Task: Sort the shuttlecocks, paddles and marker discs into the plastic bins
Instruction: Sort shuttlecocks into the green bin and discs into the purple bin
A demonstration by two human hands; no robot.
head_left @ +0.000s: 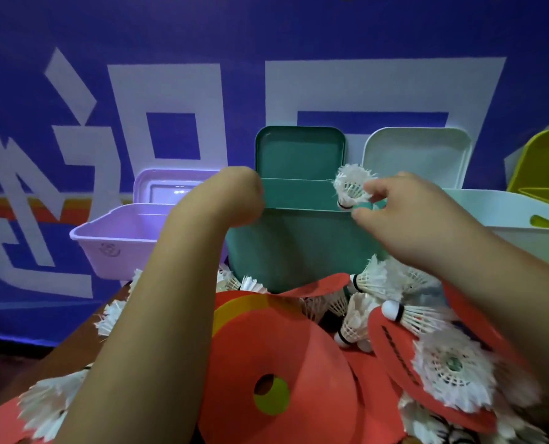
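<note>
- Shuttlecock (pixel 351 185) pinched in fingertips of right hand (pixel 404 213), just over green bin (pixel 298 245) rim, likely ready to drop in.
- Left hand (pixel 234 197) bends over that rim, perhaps steadying it; fingers hidden, so I cannot tell its grip.

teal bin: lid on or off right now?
Off. The teal lid stands upright behind the teal bin; the bin's mouth is uncovered, and the right hand pinches a shuttlecock at its rim.

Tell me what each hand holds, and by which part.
The right hand pinches a white shuttlecock at the narrow end of its feathers. The fingers of the left hand are hidden, so that cannot be told.
</note>
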